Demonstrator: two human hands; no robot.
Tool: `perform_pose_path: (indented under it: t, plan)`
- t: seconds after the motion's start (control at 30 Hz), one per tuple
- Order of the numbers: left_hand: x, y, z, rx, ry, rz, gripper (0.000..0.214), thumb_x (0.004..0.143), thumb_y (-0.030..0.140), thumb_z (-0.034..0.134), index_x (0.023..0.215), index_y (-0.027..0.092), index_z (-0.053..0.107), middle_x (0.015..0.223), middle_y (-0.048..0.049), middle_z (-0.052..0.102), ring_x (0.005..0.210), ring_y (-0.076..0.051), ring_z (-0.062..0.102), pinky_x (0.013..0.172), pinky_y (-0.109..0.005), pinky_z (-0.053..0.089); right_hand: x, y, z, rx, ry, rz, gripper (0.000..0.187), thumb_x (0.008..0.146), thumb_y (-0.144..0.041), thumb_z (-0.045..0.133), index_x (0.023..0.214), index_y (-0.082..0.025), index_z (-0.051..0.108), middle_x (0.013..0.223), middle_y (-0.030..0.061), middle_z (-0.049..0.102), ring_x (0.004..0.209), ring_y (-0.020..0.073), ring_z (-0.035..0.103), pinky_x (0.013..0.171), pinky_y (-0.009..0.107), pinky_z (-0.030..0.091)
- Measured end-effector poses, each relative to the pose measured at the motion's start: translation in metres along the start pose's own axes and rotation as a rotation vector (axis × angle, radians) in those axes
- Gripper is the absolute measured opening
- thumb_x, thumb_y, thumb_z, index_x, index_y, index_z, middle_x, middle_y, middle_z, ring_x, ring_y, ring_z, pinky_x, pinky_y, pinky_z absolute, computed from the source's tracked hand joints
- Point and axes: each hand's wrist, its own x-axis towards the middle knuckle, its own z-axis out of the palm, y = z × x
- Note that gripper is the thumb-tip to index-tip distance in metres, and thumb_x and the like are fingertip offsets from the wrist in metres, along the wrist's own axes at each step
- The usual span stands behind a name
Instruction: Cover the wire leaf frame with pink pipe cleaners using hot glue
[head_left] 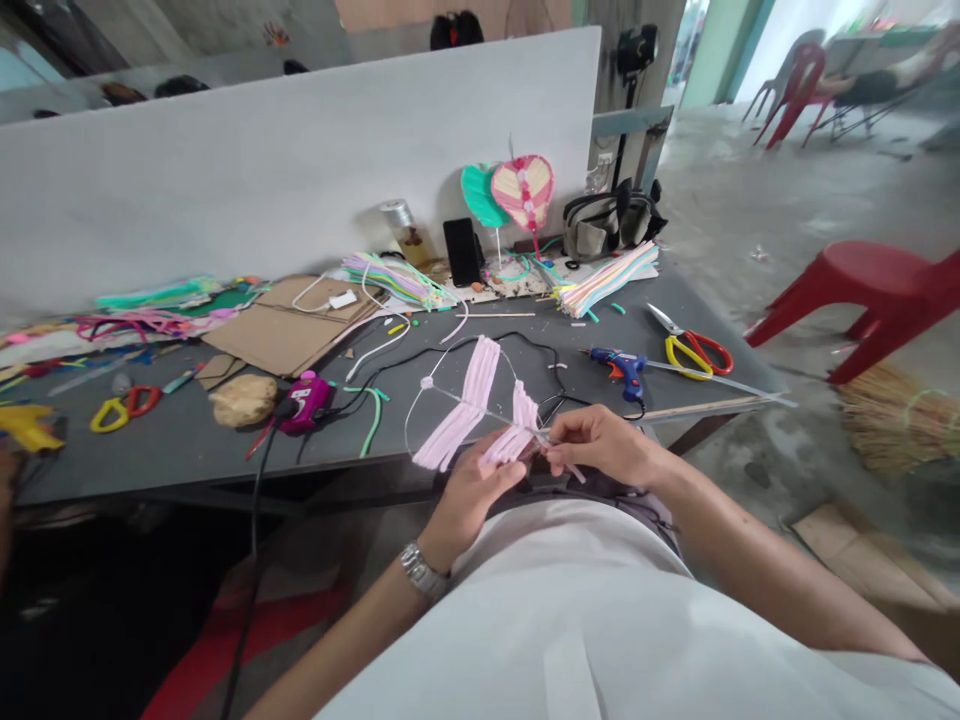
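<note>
My left hand [469, 497], with a silver wristwatch, holds a wing-shaped craft frame of pale pink pipe cleaners [459, 410] from below, over the table's front edge. The pink strips sit on thin wire loops along a slim stick [491, 417]. My right hand [600, 445] pinches the frame's lower end between thumb and fingers, close to my left fingers. My fingers hide part of the lower pink strips and the point where the stick ends.
A grey table [420, 460] holds a blue glue gun [619, 368], red-and-yellow scissors [694, 350], a magenta glue gun [306, 402], pipe-cleaner bundles [607, 280], cardboard [289, 325] and black cords. A white partition [300, 180] backs it. A red plastic chair [877, 300] stands right.
</note>
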Motion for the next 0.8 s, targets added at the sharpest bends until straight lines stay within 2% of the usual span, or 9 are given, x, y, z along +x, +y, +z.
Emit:
perform_pose_path:
  t: [0.07,0.13,0.27,0.33,0.4,0.5,0.6,0.7,0.8]
  plan:
    - [-0.006,0.015,-0.024,0.176,-0.199,-0.095,0.046,0.083,0.048,0.075,0.116,0.017,0.075,0.109,-0.0122,0.078,0.102,-0.027,0.071,0.086,-0.034,0.055,-0.002,-0.005,-0.016,-0.098,0.014,0.0,0.035,0.077,-0.049,0.082,0.078,-0.017,0.068,0.068,0.0007,0.071,0.057,0.0114,0.058,0.055,0.024,0.041]
    - [-0.012,0.038,-0.048,0.499,-0.311,-0.174,0.033,0.088,0.047,0.068,0.097,0.017,0.079,0.096,-0.0094,0.079,0.089,-0.024,0.072,0.079,-0.03,0.053,-0.005,-0.013,-0.032,-0.23,0.026,-0.009,0.029,0.08,-0.044,0.076,0.077,-0.017,0.067,0.067,0.0005,0.071,0.059,0.0122,0.059,0.057,0.024,0.041]
    - [-0.011,0.099,-0.068,0.955,-0.034,0.087,0.037,0.093,0.048,0.059,0.071,0.02,0.068,0.065,-0.0011,0.067,0.061,-0.017,0.059,0.059,-0.027,0.041,-0.014,-0.038,-0.046,-0.604,0.006,-0.017,0.014,0.084,-0.029,0.066,0.077,-0.017,0.068,0.068,-0.0012,0.07,0.062,0.0118,0.057,0.058,0.024,0.036]
    - [0.002,0.123,-0.056,1.001,0.105,0.307,0.032,0.092,0.045,0.063,0.073,0.02,0.065,0.07,-0.0009,0.068,0.065,-0.017,0.06,0.065,-0.028,0.044,-0.017,-0.055,-0.043,-0.768,-0.036,-0.032,0.011,0.085,-0.023,0.063,0.076,-0.017,0.068,0.068,-0.0021,0.068,0.063,0.0114,0.056,0.059,0.024,0.034]
    - [0.021,0.137,-0.035,1.018,0.061,0.519,0.023,0.088,0.039,0.068,0.077,0.02,0.065,0.085,-0.0038,0.073,0.083,-0.02,0.066,0.082,-0.032,0.049,-0.019,-0.072,-0.037,-0.897,-0.089,-0.044,0.012,0.085,-0.019,0.062,0.075,-0.017,0.067,0.068,-0.0027,0.066,0.063,0.0108,0.054,0.059,0.025,0.031]
    - [0.047,0.137,-0.002,1.11,-0.193,0.51,0.025,0.081,0.031,0.076,0.103,0.019,0.072,0.111,-0.008,0.076,0.102,-0.025,0.068,0.091,-0.036,0.048,-0.02,-0.095,-0.027,-1.063,-0.148,-0.033,0.015,0.087,-0.016,0.062,0.072,-0.018,0.065,0.066,-0.0027,0.064,0.061,0.0103,0.051,0.06,0.026,0.029]
    - [0.06,0.123,0.021,1.197,-0.41,0.31,0.018,0.085,0.026,0.073,0.101,0.02,0.077,0.097,-0.0066,0.079,0.088,-0.023,0.07,0.077,-0.032,0.047,-0.018,-0.107,-0.022,-1.174,-0.182,0.002,0.017,0.088,-0.014,0.062,0.071,-0.018,0.064,0.068,-0.0018,0.065,0.061,0.0103,0.051,0.06,0.027,0.028]
    - [0.065,0.108,0.03,1.115,-0.423,0.193,0.012,0.089,0.024,0.068,0.088,0.02,0.08,0.079,-0.0038,0.077,0.07,-0.018,0.066,0.064,-0.029,0.041,-0.013,-0.113,-0.031,-1.207,-0.207,0.055,0.014,0.085,-0.014,0.065,0.072,-0.018,0.066,0.073,-0.0004,0.069,0.063,0.0116,0.055,0.061,0.027,0.031]
    - [0.071,0.095,0.029,0.956,-0.366,0.154,0.011,0.086,0.02,0.069,0.082,0.018,0.079,0.075,-0.0025,0.075,0.065,-0.014,0.063,0.061,-0.025,0.04,-0.013,-0.114,-0.054,-1.042,-0.148,0.026,0.011,0.083,-0.031,0.076,0.081,-0.02,0.073,0.082,0.0014,0.074,0.073,0.0159,0.063,0.066,0.027,0.04]
